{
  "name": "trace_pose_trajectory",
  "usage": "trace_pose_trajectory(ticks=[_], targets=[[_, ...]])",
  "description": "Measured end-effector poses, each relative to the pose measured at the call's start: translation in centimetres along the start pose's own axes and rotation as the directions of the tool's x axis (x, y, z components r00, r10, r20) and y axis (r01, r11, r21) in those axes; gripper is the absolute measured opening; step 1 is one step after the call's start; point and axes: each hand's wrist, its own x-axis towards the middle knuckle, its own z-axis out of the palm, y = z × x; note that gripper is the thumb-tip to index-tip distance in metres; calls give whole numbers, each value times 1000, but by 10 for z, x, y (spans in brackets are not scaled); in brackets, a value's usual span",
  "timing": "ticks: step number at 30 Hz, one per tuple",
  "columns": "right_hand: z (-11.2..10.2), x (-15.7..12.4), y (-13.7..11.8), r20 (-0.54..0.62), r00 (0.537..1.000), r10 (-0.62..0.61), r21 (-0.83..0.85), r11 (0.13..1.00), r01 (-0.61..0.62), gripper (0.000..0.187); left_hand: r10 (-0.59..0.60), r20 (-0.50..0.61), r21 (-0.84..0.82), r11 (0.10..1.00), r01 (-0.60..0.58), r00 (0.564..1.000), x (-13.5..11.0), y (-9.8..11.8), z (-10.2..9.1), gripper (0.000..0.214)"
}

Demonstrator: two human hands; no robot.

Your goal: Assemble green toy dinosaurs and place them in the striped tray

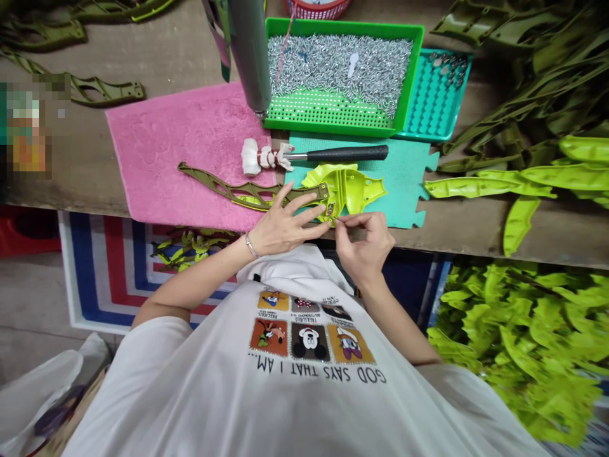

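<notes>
My left hand (284, 223) lies with fingers spread flat on a long olive-green plastic arm (228, 188), pressing its end onto a bright lime plastic part (352, 187). My right hand (364, 240) pinches something very small at the near edge of that lime part; I cannot make out what it is. Both pieces rest across a pink towel (166, 146) and a teal foam mat (404, 184) at the bench's front edge.
A hammer (328, 154) with a wrapped head lies just behind the parts. A green tray (342, 70) of several screws and a teal tray (435, 101) stand farther back. A grey tool (250, 54) hangs over the towel. Lime and olive parts (533, 165) are piled at right.
</notes>
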Motion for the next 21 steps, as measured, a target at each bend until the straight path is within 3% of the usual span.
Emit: trace_pose_trajectory(ticks=[6, 13, 21], targets=[[-2, 1, 8, 132, 958, 256, 66, 962, -266, 22, 14, -51, 4, 1000, -13, 999, -1, 1, 4, 34], [-7, 8, -3, 165, 942, 294, -14, 955, -296, 13, -30, -7, -42, 999, 30, 1000, 0, 3, 4, 38], [-2, 5, -2, 143, 915, 377, 21, 923, -384, 18, -85, 25, -44, 995, 86, 996, 3, 9, 1, 41]])
